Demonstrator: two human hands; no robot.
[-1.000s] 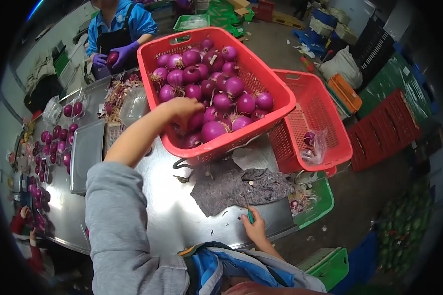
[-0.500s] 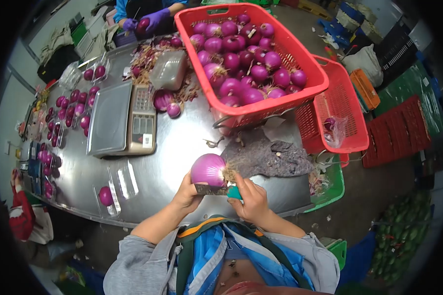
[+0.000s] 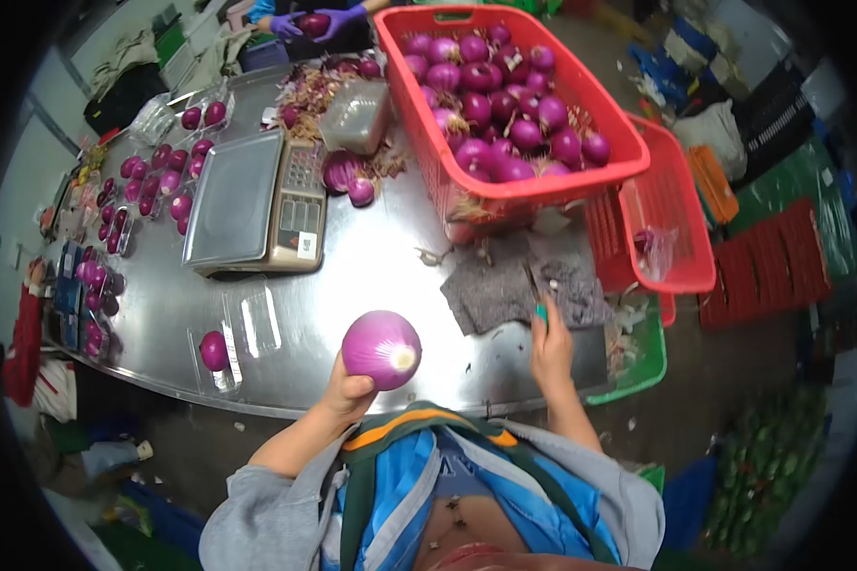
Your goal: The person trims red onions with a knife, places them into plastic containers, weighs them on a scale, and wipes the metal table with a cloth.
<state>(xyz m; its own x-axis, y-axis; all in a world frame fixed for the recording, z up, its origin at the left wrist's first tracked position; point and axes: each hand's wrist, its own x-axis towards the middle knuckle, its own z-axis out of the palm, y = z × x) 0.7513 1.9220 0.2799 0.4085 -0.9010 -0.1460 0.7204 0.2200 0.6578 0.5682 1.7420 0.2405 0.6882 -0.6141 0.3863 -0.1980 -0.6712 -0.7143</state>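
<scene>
A large purple onion [image 3: 382,350] rests in my left hand [image 3: 349,388], its pale cut end turned toward the lower right. My right hand [image 3: 551,354] is closed around the teal handle of a knife [image 3: 541,312], over the dark grey cloth [image 3: 490,290] on the metal table. Beyond the cloth, a red basket [image 3: 561,183] holds several purple onions [image 3: 526,133].
On the left are a scale [image 3: 298,214] and an open clear box [image 3: 257,319] beside an onion. Onion skins [image 3: 309,92] lie farther back. A second red basket [image 3: 690,276] and a green bin [image 3: 652,366] stand right. A co-worker's purple gloves [image 3: 341,24] hold an onion.
The onion's root tuft is gone, leaving a pale cut end. My right hand has moved away from the onion to the right with the knife, over the cloth.
</scene>
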